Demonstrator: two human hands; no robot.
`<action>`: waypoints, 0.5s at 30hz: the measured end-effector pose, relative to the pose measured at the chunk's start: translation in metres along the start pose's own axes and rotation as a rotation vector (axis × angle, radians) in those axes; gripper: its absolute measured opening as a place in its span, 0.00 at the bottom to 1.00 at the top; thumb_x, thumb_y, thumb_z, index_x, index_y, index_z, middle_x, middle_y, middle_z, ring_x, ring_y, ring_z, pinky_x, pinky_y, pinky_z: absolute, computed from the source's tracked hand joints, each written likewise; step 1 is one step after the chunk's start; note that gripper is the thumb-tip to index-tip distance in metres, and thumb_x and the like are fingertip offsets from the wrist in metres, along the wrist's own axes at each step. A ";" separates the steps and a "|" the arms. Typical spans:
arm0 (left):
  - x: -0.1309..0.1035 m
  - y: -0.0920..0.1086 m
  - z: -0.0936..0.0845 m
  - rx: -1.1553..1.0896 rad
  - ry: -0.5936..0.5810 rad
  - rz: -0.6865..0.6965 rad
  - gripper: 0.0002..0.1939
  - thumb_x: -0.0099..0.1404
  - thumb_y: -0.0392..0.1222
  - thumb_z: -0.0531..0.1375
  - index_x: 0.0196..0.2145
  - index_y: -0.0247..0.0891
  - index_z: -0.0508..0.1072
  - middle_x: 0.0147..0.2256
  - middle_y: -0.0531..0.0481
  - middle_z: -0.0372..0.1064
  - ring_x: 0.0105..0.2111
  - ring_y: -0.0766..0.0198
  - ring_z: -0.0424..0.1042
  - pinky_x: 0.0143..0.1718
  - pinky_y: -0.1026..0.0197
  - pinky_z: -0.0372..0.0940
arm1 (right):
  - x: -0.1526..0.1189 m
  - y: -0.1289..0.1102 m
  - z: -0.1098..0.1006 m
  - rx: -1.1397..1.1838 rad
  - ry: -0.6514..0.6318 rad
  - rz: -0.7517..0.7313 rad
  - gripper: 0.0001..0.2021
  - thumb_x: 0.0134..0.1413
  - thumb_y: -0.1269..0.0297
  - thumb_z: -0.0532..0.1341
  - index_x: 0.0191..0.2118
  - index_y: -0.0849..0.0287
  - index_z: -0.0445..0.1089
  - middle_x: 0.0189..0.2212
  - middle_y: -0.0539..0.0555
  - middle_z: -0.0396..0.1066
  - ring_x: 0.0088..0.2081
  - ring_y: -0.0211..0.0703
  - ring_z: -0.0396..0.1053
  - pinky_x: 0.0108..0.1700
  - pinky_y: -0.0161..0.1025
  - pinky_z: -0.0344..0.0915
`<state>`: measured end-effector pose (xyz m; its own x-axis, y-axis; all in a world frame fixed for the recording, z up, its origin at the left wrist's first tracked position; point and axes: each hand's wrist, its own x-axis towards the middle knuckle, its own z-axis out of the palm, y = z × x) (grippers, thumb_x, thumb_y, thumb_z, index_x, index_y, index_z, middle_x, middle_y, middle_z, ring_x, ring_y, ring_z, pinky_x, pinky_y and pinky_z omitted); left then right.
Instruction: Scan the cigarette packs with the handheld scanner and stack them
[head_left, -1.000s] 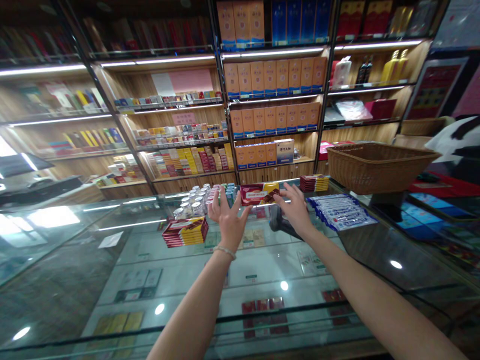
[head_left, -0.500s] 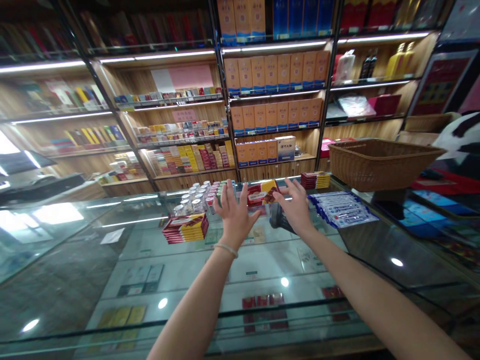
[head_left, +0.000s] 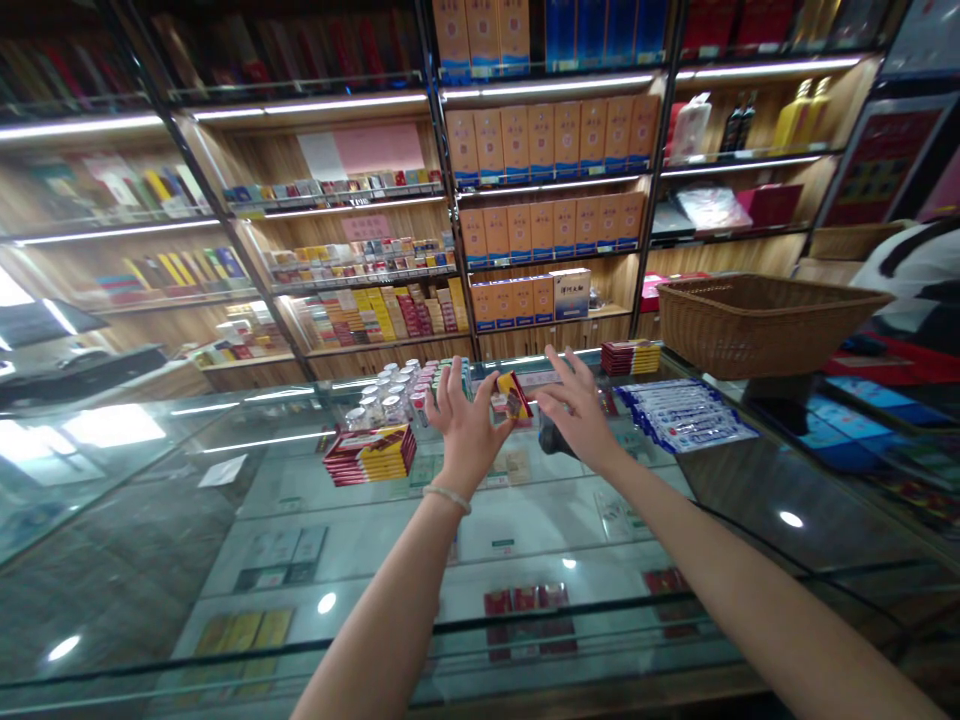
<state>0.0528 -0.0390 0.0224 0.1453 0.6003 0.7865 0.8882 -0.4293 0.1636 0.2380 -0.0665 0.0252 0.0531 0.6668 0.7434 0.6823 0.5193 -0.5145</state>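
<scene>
Glass-topped bench before lit shelves, red-and-yellow packet clamped between left hand's thumb and index fingers above bench, right hand just beside packet, its fingers apart, dark scanner-like object below.

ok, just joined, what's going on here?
A person's left hand has a red-and-yellow packet in its grip above the glass counter. The right hand is open just beside it; whether it touches the packet, I can't tell. A stack of similar packets sits to the left, with blue-and-white packets and a wicker basket to the right.
</scene>
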 end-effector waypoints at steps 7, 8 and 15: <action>0.001 -0.008 -0.001 -0.102 -0.027 0.062 0.34 0.58 0.49 0.74 0.61 0.53 0.74 0.76 0.42 0.39 0.75 0.35 0.40 0.72 0.31 0.40 | 0.005 0.024 -0.010 -0.132 -0.076 -0.028 0.27 0.59 0.67 0.58 0.63 0.45 0.71 0.76 0.53 0.51 0.76 0.61 0.41 0.69 0.71 0.50; 0.001 -0.007 -0.001 -0.114 -0.034 0.088 0.33 0.58 0.49 0.74 0.61 0.53 0.75 0.76 0.43 0.39 0.75 0.35 0.40 0.72 0.32 0.40 | 0.004 0.028 -0.009 -0.176 -0.107 -0.046 0.31 0.57 0.67 0.61 0.67 0.45 0.66 0.77 0.54 0.47 0.77 0.62 0.39 0.69 0.71 0.49; -0.006 0.002 0.000 -0.161 -0.111 0.258 0.35 0.57 0.50 0.75 0.61 0.54 0.74 0.76 0.41 0.36 0.75 0.36 0.39 0.73 0.32 0.39 | -0.007 0.039 0.007 -0.297 -0.215 -0.178 0.42 0.51 0.58 0.72 0.70 0.42 0.58 0.78 0.60 0.38 0.77 0.65 0.37 0.69 0.72 0.46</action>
<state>0.0539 -0.0437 0.0187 0.4113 0.5237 0.7461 0.7369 -0.6728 0.0660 0.2591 -0.0476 -0.0025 -0.2170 0.6937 0.6868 0.8498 0.4805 -0.2168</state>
